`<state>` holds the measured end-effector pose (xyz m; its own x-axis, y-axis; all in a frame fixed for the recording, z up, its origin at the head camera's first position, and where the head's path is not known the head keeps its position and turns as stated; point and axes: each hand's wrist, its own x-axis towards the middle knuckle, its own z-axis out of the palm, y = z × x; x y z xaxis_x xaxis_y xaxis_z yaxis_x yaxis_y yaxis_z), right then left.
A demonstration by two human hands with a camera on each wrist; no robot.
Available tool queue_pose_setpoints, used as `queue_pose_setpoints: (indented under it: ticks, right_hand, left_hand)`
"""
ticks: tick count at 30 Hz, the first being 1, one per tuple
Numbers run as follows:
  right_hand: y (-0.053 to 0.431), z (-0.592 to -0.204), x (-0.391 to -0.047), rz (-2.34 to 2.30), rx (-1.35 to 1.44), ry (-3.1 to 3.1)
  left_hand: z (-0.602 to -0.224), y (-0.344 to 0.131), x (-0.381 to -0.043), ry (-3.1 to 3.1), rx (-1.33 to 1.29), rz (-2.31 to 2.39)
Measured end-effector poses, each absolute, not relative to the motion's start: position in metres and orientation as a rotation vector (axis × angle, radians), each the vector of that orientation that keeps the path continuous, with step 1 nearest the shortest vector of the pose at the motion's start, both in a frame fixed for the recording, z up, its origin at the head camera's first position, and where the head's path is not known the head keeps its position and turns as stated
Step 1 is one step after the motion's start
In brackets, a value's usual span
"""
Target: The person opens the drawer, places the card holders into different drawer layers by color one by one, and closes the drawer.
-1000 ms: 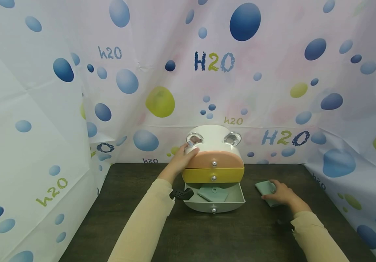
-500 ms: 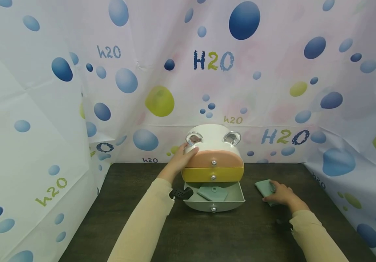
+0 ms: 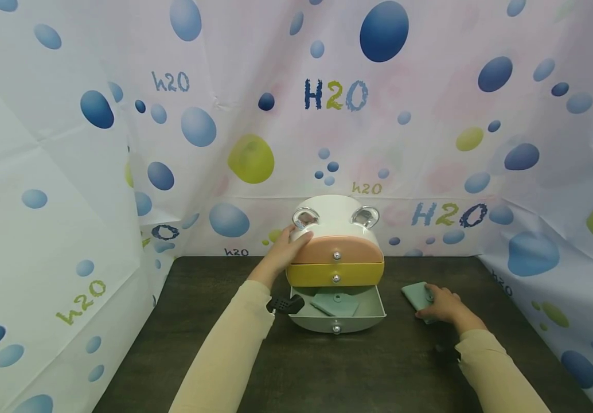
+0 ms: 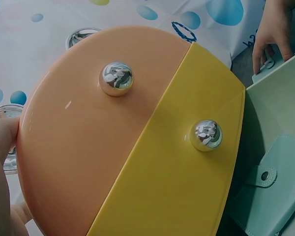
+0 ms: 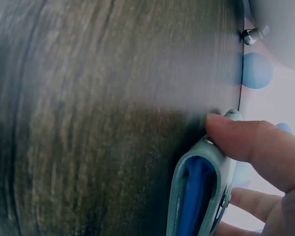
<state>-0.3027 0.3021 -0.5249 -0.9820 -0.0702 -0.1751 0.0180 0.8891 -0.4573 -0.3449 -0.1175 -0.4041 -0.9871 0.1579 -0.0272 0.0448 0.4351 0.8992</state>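
Note:
A white storage box [image 3: 335,213] with three drawers stands at the table's back. The orange drawer [image 4: 88,128] and yellow drawer [image 4: 172,167] are closed; the pale green bottom drawer [image 3: 338,325] is pulled out, and a mint-green snap wallet [image 4: 273,191] lies in it. My left hand [image 3: 281,259] rests against the box's upper left side, its thumb by one metal ring ear; some fingers are hidden behind the casing. To the right of the box, my right hand [image 3: 446,307] holds another mint-green wallet [image 5: 199,157] by its edges on the table. Something blue shows inside its fold.
The dark wood-grain table [image 3: 348,373] extends in front of the box. Behind and at both sides hangs a white curtain [image 3: 296,137] with blue and green dots. A black wrist device [image 3: 285,304] sits over the bottom drawer's left edge.
Both hands keep nearly the same places. The right fingers shift very slightly on the wallet. The head view tilts a little, so everything sits slightly higher.

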Motion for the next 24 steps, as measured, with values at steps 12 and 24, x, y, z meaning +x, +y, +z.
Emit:
queue_pose_setpoints:
  ticks: [12,24]
  right_hand:
    - [0.31,-0.53,-0.303,-0.688,-0.018,2.886]
    - [0.317,-0.522,-0.298,-0.7,-0.084,2.879]
  left_hand:
    - [-0.406,-0.118,-0.346,2.562,0.206,1.621]
    - [-0.407,-0.117,-0.348,2.563,0.216,1.625]
